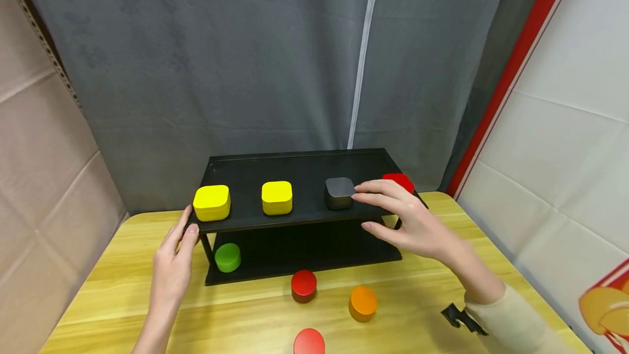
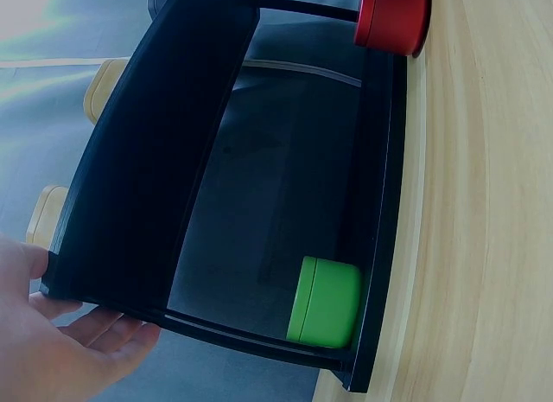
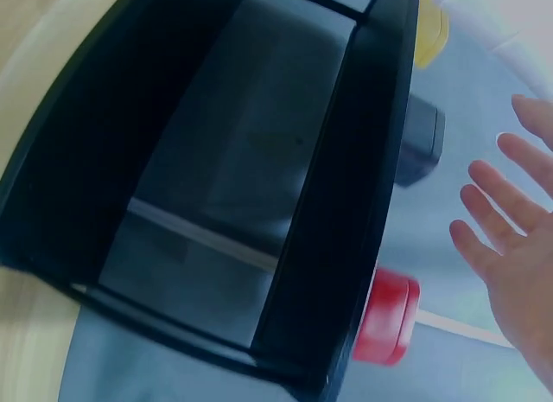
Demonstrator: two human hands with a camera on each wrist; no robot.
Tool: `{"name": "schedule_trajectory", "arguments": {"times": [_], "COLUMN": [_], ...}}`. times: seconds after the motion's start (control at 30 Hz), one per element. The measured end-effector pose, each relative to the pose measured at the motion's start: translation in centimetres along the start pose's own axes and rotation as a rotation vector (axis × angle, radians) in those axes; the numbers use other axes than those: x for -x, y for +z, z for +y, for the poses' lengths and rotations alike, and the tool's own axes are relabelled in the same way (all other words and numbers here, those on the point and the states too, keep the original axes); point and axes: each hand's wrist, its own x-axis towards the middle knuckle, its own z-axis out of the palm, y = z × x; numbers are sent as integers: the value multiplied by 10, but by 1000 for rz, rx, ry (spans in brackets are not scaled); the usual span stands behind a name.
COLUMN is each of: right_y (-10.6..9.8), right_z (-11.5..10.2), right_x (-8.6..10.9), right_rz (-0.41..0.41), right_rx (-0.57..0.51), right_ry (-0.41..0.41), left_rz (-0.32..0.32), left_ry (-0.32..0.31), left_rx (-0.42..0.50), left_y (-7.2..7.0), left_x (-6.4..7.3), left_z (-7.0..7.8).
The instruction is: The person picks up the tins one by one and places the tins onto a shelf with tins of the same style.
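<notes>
A black two-tier shelf (image 1: 304, 219) stands on the table. My left hand (image 1: 172, 264) grips the left front corner of its upper tier, thumb on one side and fingers round the edge, as the left wrist view shows. Along that tier sit a yellow rounded-square box (image 1: 212, 203) beside this hand, another yellow box (image 1: 277, 199), a dark grey box (image 1: 339, 193) and a red box (image 1: 398, 181), partly hidden. With fingers spread and thumb apart, my right hand (image 1: 405, 214) hovers over the right front of the shelf, close to the grey box, holding nothing.
On the lower tier's left end is a green round container (image 1: 227, 258). In front of the shelf, on the wooden table (image 1: 236, 321), stand a red round container (image 1: 303, 286), an orange one (image 1: 362, 304) and another red one (image 1: 309, 342). A grey curtain (image 1: 236, 70) hangs behind.
</notes>
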Motion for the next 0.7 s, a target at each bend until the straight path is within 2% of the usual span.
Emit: {"name": "schedule_trajectory", "arguments": {"times": [0.2, 0.37, 0.47, 0.7], "right_y": [15, 27, 34, 49], "right_z": [-13, -23, -26, -31], "right_x": [-6, -7, -7, -6], "right_rz": [25, 16, -13, -116], "right_rx": [-60, -99, -105, -129], "right_ry": [-117, -171, -177, -128], "left_rz": [0, 0, -2, -8], "left_ry": [-3, -3, -5, -4], "left_rx": [-4, -6, -3, 2], "left_y": [0, 0, 0, -1], "left_x": [0, 0, 0, 0], "left_z": [0, 1, 1, 1]}}
